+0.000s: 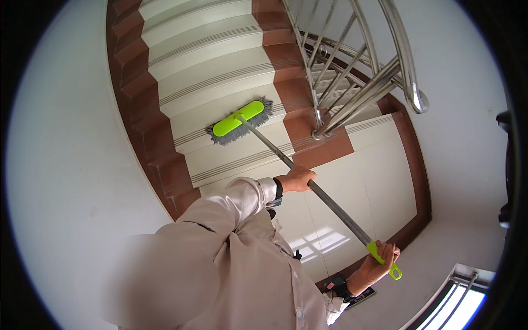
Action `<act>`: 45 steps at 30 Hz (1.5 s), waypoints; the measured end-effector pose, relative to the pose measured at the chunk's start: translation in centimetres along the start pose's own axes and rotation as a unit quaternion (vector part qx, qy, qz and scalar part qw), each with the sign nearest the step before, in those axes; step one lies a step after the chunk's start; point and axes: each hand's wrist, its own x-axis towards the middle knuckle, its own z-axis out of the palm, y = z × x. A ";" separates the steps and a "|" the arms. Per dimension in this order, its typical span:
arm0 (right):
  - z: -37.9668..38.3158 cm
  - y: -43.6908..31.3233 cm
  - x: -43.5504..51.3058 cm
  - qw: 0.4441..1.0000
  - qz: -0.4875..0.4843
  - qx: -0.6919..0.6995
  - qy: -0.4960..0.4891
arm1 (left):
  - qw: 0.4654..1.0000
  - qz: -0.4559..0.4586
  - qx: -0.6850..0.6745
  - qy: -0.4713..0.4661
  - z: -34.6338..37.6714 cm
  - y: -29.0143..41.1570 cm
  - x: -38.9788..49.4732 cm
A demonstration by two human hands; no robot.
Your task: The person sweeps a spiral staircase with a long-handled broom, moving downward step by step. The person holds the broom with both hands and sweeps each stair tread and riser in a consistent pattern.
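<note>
My left hand (298,178) is closed around the middle of a dust mop's metal pole (341,213). Farther down the picture, my right hand (381,260) grips the green plastic end of that pole, with its hanging loop poking out past the fingers. The mop's green head (238,118), fringed with grey strands (233,136), lies tilted across the pale tread of a low stair (198,150), close to the grooved lines of its edge. Both wrists wear dark bands.
Pale stairs with brown tile borders (140,111) rise toward the top. A stainless steel railing (354,103) stands at the right, with another flight behind it. Below the steps is a tiled landing (371,177). White walls (74,173) flank both sides; a barred window (453,303) is at lower right.
</note>
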 end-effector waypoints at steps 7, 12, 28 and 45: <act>9.8 5.4 -1.6 0.993 0.076 -0.010 -0.095 | 0.992 -0.107 -0.013 0.073 -9.6 -4.1 -9.6; 20.0 10.2 -4.5 0.982 0.104 -0.044 -0.150 | 0.974 -0.129 0.003 0.187 -14.9 -10.2 -16.4; 21.2 11.9 -5.9 0.976 0.143 -0.013 -0.165 | 0.979 -0.201 -0.027 0.037 -18.2 -12.0 -20.5; 39.3 20.4 -8.0 0.918 0.135 0.016 -0.371 | 0.938 -0.220 -0.097 0.249 -29.6 -18.1 -27.6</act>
